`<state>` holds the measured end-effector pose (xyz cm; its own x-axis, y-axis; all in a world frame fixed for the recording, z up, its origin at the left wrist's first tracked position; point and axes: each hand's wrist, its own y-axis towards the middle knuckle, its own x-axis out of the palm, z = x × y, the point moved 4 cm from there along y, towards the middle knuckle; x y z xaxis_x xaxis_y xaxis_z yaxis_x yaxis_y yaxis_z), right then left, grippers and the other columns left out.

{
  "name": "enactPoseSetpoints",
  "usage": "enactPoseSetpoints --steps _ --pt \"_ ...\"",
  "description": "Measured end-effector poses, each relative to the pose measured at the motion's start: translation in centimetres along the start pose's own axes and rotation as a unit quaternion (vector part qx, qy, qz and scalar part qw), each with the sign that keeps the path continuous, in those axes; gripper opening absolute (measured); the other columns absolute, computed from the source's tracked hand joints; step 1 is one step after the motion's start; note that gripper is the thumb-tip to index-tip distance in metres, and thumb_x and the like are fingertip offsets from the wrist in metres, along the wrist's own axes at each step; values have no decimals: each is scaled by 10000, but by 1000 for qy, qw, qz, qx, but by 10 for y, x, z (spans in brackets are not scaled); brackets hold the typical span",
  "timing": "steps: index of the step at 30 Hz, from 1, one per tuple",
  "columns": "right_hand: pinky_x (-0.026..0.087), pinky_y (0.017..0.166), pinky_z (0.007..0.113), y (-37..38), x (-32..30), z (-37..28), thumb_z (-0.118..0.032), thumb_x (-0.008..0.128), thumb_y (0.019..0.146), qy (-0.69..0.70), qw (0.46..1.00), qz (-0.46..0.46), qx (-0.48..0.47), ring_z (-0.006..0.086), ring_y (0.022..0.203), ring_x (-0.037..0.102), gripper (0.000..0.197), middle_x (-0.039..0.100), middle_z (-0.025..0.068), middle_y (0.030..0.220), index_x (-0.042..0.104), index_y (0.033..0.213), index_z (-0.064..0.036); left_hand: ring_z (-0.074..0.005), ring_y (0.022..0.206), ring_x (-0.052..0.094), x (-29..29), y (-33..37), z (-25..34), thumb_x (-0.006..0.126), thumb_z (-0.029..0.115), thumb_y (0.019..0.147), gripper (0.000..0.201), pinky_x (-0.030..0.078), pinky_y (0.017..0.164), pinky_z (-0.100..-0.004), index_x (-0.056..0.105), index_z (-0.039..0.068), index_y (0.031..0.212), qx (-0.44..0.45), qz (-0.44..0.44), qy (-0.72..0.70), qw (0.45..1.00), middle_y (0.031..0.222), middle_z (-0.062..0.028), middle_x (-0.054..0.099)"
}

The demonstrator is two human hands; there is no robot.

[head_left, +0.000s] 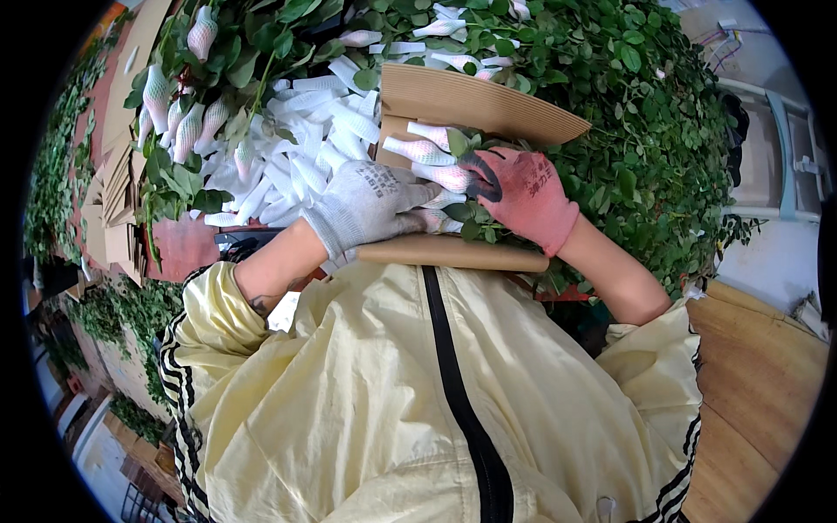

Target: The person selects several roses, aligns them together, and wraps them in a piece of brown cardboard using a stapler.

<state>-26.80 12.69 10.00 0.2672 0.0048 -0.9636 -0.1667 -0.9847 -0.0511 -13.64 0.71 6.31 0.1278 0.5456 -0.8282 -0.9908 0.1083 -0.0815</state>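
Head view, netted flower heads (423, 151): stacked on the open cardboard wrap (479, 103), between the hands.
Left hand (370, 200): grey-gloved, fingers lying against the lower heads; cannot tell whether gripping.
Right hand (523, 187): red-gloved, curled narrow beside the heads; anything pinched is hidden.
Step, judged: arranging heads on the wrap.
Next move calls for: light pressure, heads kept even and uncrushed.

Brown wood-grained surface (758, 401) at lower right; pale blue bar (786, 166) farther up, near right edge.
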Motion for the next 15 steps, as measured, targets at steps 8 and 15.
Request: enactPoseSetpoints --steps 8,15 --pt "483 676 370 7 19 2 -232 659 708 -10 1000 -19 19 268 787 603 290 620 68 872 580 958 -108 -262 728 617 8 -2 -1 575 352 823 403 484 602 -371 578 142 1167 38 28 42 998 894 -82 630" --pt "482 676 368 -4 16 8 -257 623 736 -93 990 -104 30 251 809 613 328 625 67 918 580 1034 -127 -249 693 611 2 -1 2 579 351 823 390 476 593 -367 584 169 1168 25 14 63 998 891 -70 619"
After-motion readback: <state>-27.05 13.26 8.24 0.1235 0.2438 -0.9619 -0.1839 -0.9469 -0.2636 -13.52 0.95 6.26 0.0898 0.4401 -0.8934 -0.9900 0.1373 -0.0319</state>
